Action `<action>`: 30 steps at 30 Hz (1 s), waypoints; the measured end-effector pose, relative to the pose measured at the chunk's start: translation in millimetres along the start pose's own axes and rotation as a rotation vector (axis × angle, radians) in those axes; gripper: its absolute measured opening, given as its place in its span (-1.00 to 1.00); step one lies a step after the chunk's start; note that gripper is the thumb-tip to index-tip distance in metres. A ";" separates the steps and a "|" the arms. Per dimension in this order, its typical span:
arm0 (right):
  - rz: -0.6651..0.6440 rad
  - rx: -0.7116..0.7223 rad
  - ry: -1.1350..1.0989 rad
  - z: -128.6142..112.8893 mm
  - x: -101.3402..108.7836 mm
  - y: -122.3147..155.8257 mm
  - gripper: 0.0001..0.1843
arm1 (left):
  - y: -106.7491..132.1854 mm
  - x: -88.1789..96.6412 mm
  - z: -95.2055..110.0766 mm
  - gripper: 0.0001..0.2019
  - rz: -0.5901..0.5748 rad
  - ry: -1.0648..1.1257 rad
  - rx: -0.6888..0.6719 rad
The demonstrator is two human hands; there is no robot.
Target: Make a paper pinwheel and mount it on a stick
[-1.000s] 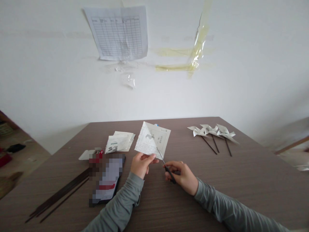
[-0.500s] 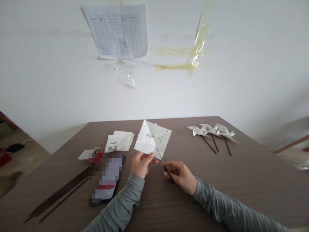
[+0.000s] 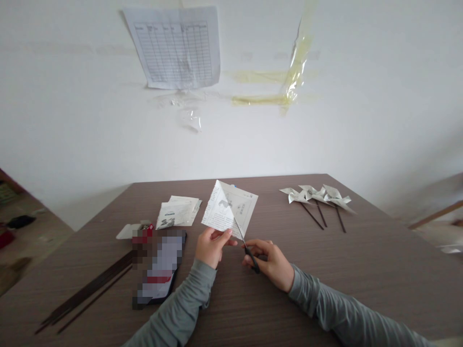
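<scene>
A square of printed paper (image 3: 222, 207) with a diagonal crease is held up in front of me. My left hand (image 3: 211, 246) pinches its lower edge between thumb and fingers. Closed round the black handles of a pair of scissors (image 3: 252, 260) is my right hand (image 3: 273, 264). The blades point up and left and lie over the paper's lower corner, along the diagonal. Whether the blades are fully closed is too small to tell.
Several paper squares (image 3: 177, 212) lie at the back left. Near them are a small red and white box (image 3: 142, 231), a phone (image 3: 162, 270) and dark thin sticks (image 3: 87, 286). Three paper pinwheels (image 3: 314, 193) on sticks rest at the back right. A wall (image 3: 253, 144) stands behind the table.
Very little differs: my right hand and the scissors have moved slightly up and left. My left hand and the paper stay almost where they were.
</scene>
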State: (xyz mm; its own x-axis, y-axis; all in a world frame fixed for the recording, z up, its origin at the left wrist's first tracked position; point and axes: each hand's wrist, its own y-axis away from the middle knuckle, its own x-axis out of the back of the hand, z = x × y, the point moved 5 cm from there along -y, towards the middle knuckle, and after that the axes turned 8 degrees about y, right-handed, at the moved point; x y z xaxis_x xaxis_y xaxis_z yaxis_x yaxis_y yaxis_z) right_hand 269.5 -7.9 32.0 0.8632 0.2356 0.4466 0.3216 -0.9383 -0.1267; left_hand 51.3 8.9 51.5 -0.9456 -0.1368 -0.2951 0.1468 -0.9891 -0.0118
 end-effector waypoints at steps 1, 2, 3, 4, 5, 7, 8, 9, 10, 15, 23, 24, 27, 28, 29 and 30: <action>0.000 0.005 -0.010 -0.4 -0.5 -0.2 -0.40 | 0.1 -0.3 0.4 -0.63 0.001 -0.002 0.002; -0.001 0.006 -0.019 -1.1 -1.1 -0.2 -0.37 | 0.2 -0.6 0.9 -0.63 0.004 -0.006 0.007; -0.002 0.003 -0.027 -2.1 -1.5 0.1 -0.35 | 0.4 -0.9 1.2 -0.64 0.009 -0.010 0.015; -0.004 -0.005 -0.034 -3.2 -1.7 0.7 -0.35 | 0.6 -1.4 1.6 -0.66 0.013 -0.012 0.023; -0.009 -0.016 -0.038 -4.5 -1.9 1.4 -0.36 | 0.7 -1.9 1.9 -0.69 0.017 -0.012 0.031; -0.014 -0.037 -0.043 -7.3 -2.0 2.8 -0.40 | 0.9 -3.0 2.5 -0.74 0.020 -0.008 0.045; -0.013 -0.042 -0.043 -8.7 -1.8 3.2 -0.40 | 1.0 -3.4 2.7 -0.76 0.021 -0.007 0.050; -0.010 -0.042 -0.044 -9.9 -1.5 3.4 -0.39 | 1.0 -3.6 2.8 -0.76 0.022 -0.009 0.056; -0.010 -0.038 -0.046 -11.1 -1.4 3.3 -0.37 | 1.0 -3.6 2.8 -0.75 0.023 -0.013 0.061; -0.006 -0.035 -0.061 -14.8 0.8 3.5 -0.38 | 0.8 -2.4 3.1 -0.76 0.006 -0.010 0.054; -0.033 -0.053 -0.140 -19.4 1.3 6.1 -0.29 | 0.1 -1.1 3.1 -0.73 -0.021 -0.008 0.050; -0.025 -0.056 -0.140 -19.0 1.4 5.8 -0.28 | 0.0 -1.3 2.9 -0.74 -0.023 -0.010 0.054; -0.031 -0.067 -0.140 -18.6 1.2 5.2 -0.27 | -0.2 -1.9 2.1 -0.76 -0.030 -0.019 0.063; -0.037 -0.067 -0.142 -19.0 1.2 5.1 -0.28 | -0.3 -2.0 1.8 -0.76 -0.034 -0.021 0.065; -0.041 -0.064 -0.147 -19.7 1.4 4.9 -0.30 | -0.3 -2.1 1.4 -0.75 -0.040 -0.021 0.067; -0.038 -0.058 -0.153 -20.5 1.9 4.8 -0.32 | -0.3 -2.3 1.0 -0.74 -0.048 -0.020 0.070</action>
State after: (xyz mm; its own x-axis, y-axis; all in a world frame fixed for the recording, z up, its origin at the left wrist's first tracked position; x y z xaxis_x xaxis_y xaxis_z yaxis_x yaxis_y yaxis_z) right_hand 264.7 -17.2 50.4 0.9013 0.3030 0.3097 0.3361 -0.9400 -0.0585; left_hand 53.1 9.4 53.1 -0.9569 -0.0898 -0.2762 0.0815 -0.9958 0.0412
